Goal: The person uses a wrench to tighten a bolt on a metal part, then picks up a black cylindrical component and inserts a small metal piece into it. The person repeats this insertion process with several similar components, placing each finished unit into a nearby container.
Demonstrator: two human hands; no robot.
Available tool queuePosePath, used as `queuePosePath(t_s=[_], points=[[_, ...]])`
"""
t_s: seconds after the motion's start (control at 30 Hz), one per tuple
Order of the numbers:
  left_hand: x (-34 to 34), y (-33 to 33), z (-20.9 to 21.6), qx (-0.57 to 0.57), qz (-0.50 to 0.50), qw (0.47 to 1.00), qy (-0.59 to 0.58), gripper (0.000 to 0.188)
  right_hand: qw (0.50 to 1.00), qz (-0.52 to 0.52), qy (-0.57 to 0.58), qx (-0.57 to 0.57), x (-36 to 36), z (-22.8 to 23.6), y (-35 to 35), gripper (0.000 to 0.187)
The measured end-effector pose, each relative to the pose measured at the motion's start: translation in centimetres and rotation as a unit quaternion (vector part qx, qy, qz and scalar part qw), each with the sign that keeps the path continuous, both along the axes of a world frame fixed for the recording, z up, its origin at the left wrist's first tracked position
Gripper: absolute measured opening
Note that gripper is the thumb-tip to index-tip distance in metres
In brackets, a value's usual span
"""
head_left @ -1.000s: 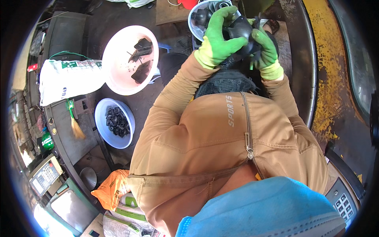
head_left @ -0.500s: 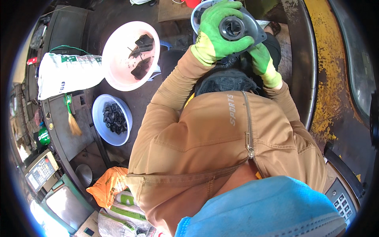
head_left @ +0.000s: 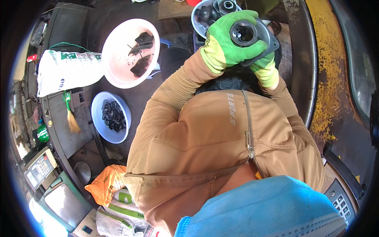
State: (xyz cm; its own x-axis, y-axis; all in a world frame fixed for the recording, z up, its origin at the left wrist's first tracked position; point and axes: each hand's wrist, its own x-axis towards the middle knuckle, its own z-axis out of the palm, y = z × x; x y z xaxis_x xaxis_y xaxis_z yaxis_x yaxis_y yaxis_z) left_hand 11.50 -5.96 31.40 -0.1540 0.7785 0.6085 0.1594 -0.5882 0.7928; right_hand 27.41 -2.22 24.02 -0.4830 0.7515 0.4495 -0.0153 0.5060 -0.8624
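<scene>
Both of my hands wear green and yellow gloves. Between them is a black moulded part (head_left: pixel 266 36) with a round, hollow collar and a flat cornered flange. My left hand (head_left: pixel 224 41) curls its fingers and thumb around the collar, whose opening faces up. My right hand (head_left: pixel 263 68) grips the flange from below, its fingertips partly hidden behind the part. Just beyond my hands stands a pale blue basin (head_left: pixel 194 24) filled with similar black parts (head_left: pixel 208 14).
Left of me are a pink basin (head_left: pixel 114 49) with flat black pieces and a blue basin (head_left: pixel 97 118) with small black pieces. A white sack (head_left: pixel 69 77) and an orange bag (head_left: pixel 104 181) lie farther left. Yellow, rust-worn machinery (head_left: pixel 325 79) rises at my right.
My hands have brought the black part slightly right and closer to me, turning it a little. More of the far basin's contents now shows.
</scene>
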Motion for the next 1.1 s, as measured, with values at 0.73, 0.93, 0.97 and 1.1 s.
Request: queuePosePath(t_s=[0.73,0.93,0.97,1.1], points=[[-5.0,4.8,2.6,-0.065,-0.413,0.890,0.184,0.055,0.986,0.107,-0.122,0.039,0.0,2.5,2.3,0.044],[-0.3,2.3,0.8,-0.087,-0.068,0.992,-0.054,0.055,0.994,0.009,-0.023,-0.103,-0.7,1.8,3.4,0.051],[0.3,2.5,0.0,-0.040,0.020,0.999,-0.022,0.051,0.999,-0.011,-0.003,-0.035,-1.0,1.3,2.8,0.047],[0.7,2.6,-2.8,0.044,0.006,0.999,-0.021,0.045,0.997,-0.063,-0.019,0.051,-1.2,0.8,1.3,0.043]])
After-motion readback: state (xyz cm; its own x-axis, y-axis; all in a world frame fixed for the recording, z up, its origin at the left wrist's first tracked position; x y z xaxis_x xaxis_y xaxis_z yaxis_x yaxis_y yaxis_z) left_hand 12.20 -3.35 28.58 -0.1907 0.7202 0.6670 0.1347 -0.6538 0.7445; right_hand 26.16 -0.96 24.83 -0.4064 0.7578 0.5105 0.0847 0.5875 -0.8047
